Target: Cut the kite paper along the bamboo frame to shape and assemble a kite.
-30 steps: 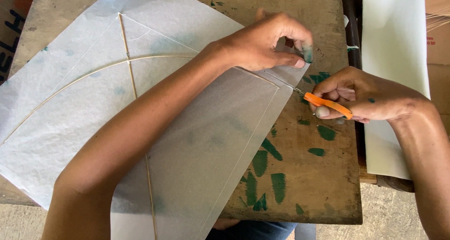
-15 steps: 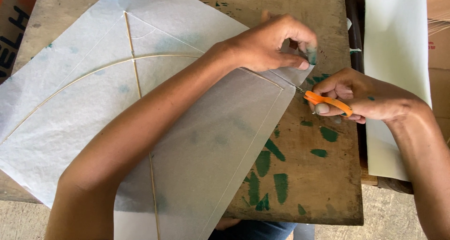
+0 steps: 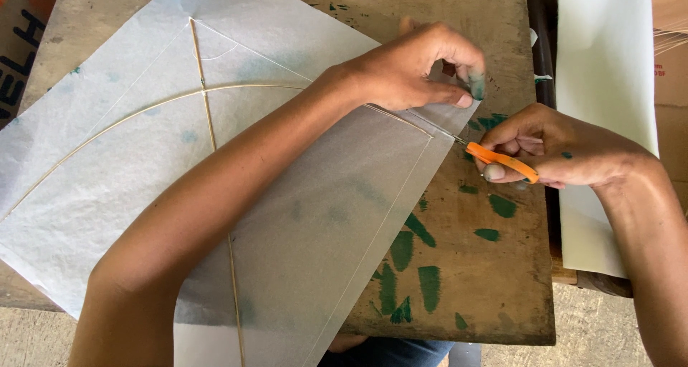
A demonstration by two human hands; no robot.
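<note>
The right hand (image 3: pixel 555 148) was closed around small orange-handled scissors (image 3: pixel 502 160), whose thin blades pointed left to the right-hand corner of a white paper kite (image 3: pixel 308 216). The left hand (image 3: pixel 412 69), its arm stretched across the kite, pinched that corner between thumb and curled fingers, just beside the blade tips. The kite lay flat over most of a worn wooden table (image 3: pixel 487 281) marked with green paint dabs, showing a straight thin spine stick (image 3: pixel 211 123) and a curved bow stick (image 3: pixel 129 120). A white sheet (image 3: pixel 609 59) lay along the table's right side.
</note>
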